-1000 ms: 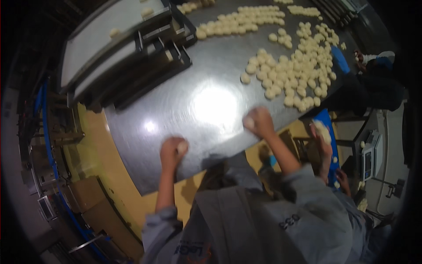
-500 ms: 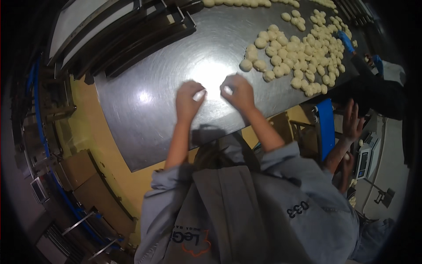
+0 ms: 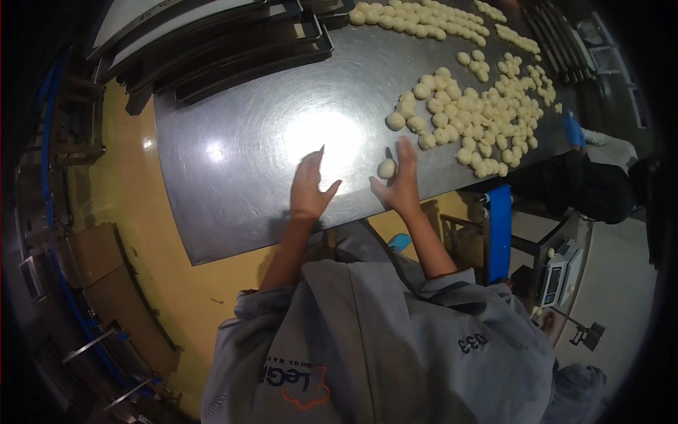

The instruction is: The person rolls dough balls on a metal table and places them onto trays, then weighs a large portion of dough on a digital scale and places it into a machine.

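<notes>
My left hand (image 3: 308, 189) is open over the steel table (image 3: 219, 184), thumb apart from the fingers, with nothing in it. My right hand (image 3: 401, 185) is open beside a single pale dough ball (image 3: 386, 168), which sits between its thumb and fingertips without being gripped; I cannot tell whether they touch it. A spread-out pile of dough balls (image 3: 480, 116) covers the table's right part, its nearest ball just beyond my right fingertips.
Dark trays (image 3: 247, 63) are stacked at the back left; rows of dough (image 3: 417, 21) lie at the back. A co-worker's blue-gloved hand (image 3: 573, 131) is at the far right, near more racked trays (image 3: 556, 39). A blue conveyor belt (image 3: 498, 233) and a scale (image 3: 561, 272) stand at the lower right.
Both hands came together from wider apart, then opened from closed grips. A dough ball now rests by my right hand, slightly right of where that hand was half a second ago.
</notes>
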`<state>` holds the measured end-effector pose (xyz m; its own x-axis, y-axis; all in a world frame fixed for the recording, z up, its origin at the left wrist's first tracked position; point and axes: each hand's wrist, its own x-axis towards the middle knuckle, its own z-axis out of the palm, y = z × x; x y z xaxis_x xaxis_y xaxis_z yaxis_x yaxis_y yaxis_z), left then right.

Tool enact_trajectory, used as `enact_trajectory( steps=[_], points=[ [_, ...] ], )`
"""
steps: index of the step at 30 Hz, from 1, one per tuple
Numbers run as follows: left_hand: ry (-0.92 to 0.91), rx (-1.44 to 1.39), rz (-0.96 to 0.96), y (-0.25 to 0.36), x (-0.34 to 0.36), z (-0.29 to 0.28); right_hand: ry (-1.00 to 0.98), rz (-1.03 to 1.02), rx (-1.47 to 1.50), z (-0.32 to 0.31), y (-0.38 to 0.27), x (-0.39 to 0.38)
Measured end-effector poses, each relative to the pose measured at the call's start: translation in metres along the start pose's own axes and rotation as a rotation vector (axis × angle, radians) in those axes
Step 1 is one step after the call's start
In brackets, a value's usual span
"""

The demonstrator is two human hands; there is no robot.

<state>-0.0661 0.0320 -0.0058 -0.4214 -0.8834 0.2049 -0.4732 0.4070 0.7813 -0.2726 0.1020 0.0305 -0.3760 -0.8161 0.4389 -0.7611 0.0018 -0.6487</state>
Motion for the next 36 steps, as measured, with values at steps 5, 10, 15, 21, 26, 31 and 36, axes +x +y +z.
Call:
enact_trajectory(
  steps=[5,10,15,21,26,31,36],
  points=[
    [-0.067,-0.123,-0.068,-0.003,-0.011,-0.035,-0.508,0.147,-0.063,-0.033,0.027,0.006],
    [-0.089,-0.179,-0.092,-0.021,-0.015,-0.037,-0.713,-0.023,0.044,-0.009,-0.008,0.043],
    [-0.108,-0.285,-0.160,-0.010,-0.010,-0.042,-0.884,-0.030,0.139,0.050,-0.051,0.032],
    [0.100,-0.335,-0.079,-0.019,-0.019,-0.042,-0.889,-0.073,-0.292,0.042,-0.070,0.021],
    [0.366,-0.477,-0.229,-0.030,-0.018,-0.033,-0.862,-0.063,-0.295,0.071,-0.086,0.010],
    [0.222,0.103,-0.182,-0.025,-0.017,-0.024,-1.121,0.130,0.049,0.060,-0.019,0.104],
    [0.066,0.446,-0.154,0.012,0.013,-0.027,-0.499,0.171,0.154,0.012,0.140,0.288]
  ],
)
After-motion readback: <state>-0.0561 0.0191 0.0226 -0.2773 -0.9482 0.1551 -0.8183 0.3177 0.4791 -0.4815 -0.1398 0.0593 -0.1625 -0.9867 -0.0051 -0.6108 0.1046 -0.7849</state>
